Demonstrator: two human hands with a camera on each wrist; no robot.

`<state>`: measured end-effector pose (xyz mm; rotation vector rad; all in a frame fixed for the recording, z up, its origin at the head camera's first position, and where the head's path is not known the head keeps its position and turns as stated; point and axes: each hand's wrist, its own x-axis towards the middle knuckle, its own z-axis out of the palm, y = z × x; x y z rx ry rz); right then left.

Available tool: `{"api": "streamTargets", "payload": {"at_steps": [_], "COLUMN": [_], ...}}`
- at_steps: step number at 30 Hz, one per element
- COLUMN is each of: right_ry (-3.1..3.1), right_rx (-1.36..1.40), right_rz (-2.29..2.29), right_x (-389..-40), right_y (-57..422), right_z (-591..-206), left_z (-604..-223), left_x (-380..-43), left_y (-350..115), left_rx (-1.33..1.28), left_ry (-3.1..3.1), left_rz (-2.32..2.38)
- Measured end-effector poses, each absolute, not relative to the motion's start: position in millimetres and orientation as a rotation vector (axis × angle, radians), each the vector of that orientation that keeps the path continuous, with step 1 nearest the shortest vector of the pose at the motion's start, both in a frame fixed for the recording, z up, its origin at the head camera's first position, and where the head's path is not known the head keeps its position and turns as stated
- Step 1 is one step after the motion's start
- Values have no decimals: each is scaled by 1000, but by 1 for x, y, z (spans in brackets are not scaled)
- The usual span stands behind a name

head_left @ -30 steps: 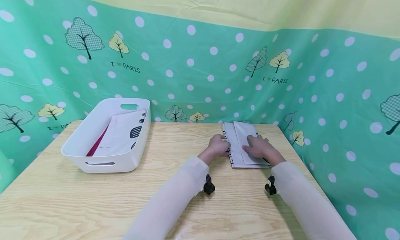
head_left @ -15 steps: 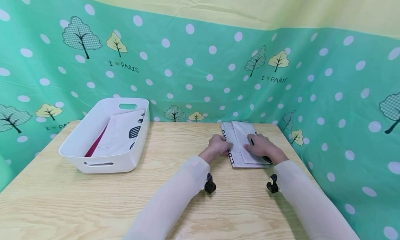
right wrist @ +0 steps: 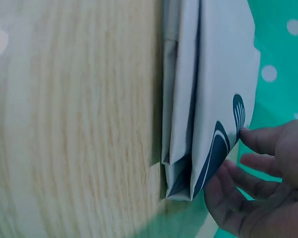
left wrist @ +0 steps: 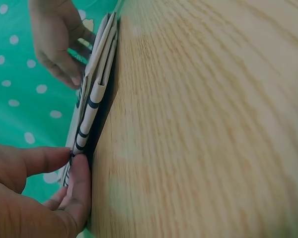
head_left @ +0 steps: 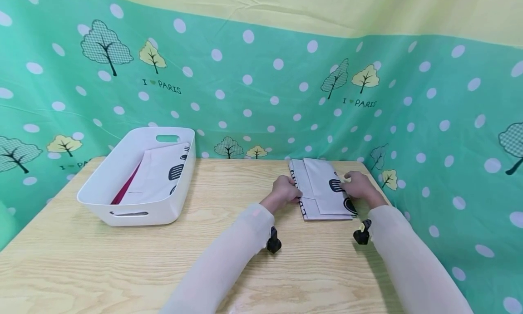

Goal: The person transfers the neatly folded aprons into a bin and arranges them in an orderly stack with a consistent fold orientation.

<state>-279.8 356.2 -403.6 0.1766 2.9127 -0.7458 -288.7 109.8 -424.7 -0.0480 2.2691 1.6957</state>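
A folded white cloth (head_left: 323, 191) with black kitchen-utensil prints, a slotted spatula among them, lies in several layers at the far right of the table. My left hand (head_left: 287, 189) pinches its left edge; the left wrist view shows the thumb (left wrist: 47, 159) above and the fingers (left wrist: 79, 186) underneath. At the opposite edge is my right hand (head_left: 361, 187). Its thumb (right wrist: 260, 139) rests on the printed face in the right wrist view, while the other fingers curl around below the edge. The fold openings face me, with the layers lying loosely apart.
A white plastic basket (head_left: 143, 216) with cut-out handles stands at the left. Inside lie another folded white printed cloth (head_left: 153, 173) and something dark red (head_left: 126, 187). Green dotted curtains (head_left: 253, 100) border the wood table (head_left: 229, 241) at the back and right.
My right hand has slid right, from the top of the folded cloth to its right edge, uncovering the spatula print. My left hand stays at the left edge.
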Motion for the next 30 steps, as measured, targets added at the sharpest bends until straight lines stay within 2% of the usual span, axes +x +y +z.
{"api": "streamTargets", "payload": {"at_steps": [10, 30], "right_ry": [2612, 2564], "right_rx": [342, 355], "right_rz": [-1168, -1277], "right_x": [-291, -286], "right_y": [373, 365], "right_z": [-413, -410], "left_z": [-424, -427], "left_x": [-290, -290], "left_y": [110, 113], "left_rx": [-53, -119], "left_ry": [2298, 2203], "left_rz": [1695, 1785]}}
